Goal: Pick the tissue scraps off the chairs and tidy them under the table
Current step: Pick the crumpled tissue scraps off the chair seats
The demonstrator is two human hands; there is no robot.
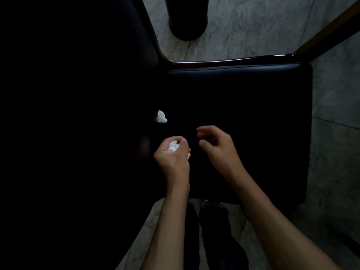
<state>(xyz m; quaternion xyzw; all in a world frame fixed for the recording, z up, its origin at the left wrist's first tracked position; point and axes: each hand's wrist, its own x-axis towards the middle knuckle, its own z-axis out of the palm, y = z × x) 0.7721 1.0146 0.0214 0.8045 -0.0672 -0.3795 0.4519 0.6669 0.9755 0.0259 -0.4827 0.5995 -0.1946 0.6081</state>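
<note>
A black padded chair seat (253, 117) fills the middle of the head view. One white tissue scrap (161, 116) lies on the seat's left part, just beyond my hands. My left hand (172, 154) hovers over the seat with its fingers curled round a wad of white tissue scraps (173, 146). To its right, my right hand (216, 145) hangs above the seat with fingers loosely curled and nothing in it, a short way from the loose scrap.
The chair's dark backrest (78, 114) fills the left side. Grey tiled floor (243, 26) lies beyond the seat and to the right. A dark rounded shape (187, 18) stands on the floor at the top. A wooden edge (331, 30) crosses the top right corner. My dark-clothed legs (214, 230) are below.
</note>
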